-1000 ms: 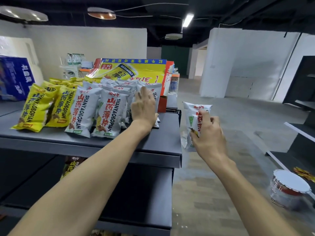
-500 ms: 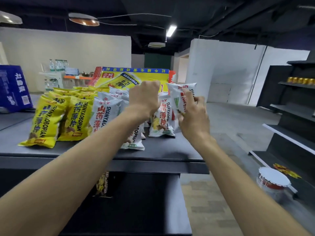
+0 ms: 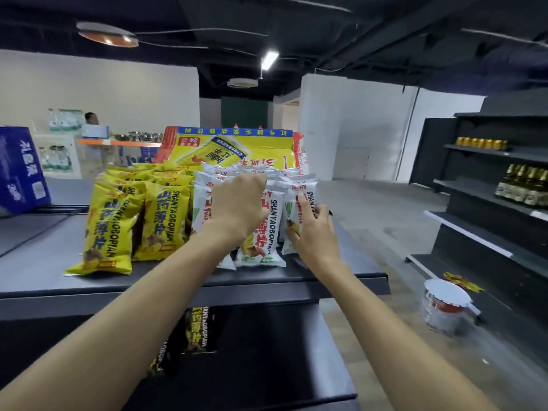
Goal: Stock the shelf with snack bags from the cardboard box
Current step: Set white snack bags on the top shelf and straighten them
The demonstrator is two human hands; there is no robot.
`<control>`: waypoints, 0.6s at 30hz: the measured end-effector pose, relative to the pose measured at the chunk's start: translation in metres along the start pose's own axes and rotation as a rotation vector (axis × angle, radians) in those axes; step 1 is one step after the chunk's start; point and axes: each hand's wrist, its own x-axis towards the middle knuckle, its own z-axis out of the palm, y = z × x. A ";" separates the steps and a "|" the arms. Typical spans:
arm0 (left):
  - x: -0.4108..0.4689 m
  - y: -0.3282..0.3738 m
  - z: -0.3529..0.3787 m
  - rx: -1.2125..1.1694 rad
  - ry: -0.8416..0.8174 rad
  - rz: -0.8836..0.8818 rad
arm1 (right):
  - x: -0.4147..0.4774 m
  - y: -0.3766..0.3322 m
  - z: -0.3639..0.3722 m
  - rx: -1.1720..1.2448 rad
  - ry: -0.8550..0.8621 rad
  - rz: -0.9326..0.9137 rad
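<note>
Lowered onto the shelf [image 3: 178, 280], right hand [image 3: 314, 232] grips white bag [image 3: 299, 209] (left hand [image 3: 237, 209] flat).

The white snack bags [image 3: 268, 229] and the yellow snack bags [image 3: 106, 229] look like shiny plastic, smooth with small crinkles. The shelf [image 3: 38, 271] looks like dark grey metal, flat and dull, not shiny. The yellow and red box [image 3: 237, 149] behind the bags looks like printed cardboard with a slight shine. The blue box [image 3: 20, 170] looks like cardboard too. The bottles [image 3: 522, 185] on the far rack look like glass and gleam a bit. The floor [image 3: 370, 209] looks smooth and dull grey.
</note>
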 end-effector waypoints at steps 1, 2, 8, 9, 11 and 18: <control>-0.003 0.000 0.000 0.004 -0.008 0.004 | 0.000 -0.002 -0.001 -0.005 -0.009 0.008; -0.006 0.001 0.001 0.010 -0.017 0.011 | 0.001 -0.003 -0.002 -0.006 -0.019 0.017; -0.022 0.007 0.003 0.076 -0.023 0.030 | -0.010 -0.001 -0.014 0.052 -0.072 0.025; -0.024 0.009 0.004 0.082 -0.024 0.028 | -0.014 0.001 -0.017 0.061 -0.069 0.022; -0.025 0.014 0.004 0.086 -0.055 0.020 | -0.019 0.005 -0.025 0.076 -0.056 0.002; -0.020 0.071 0.000 0.075 -0.183 0.056 | -0.024 0.042 -0.070 -0.023 -0.113 -0.053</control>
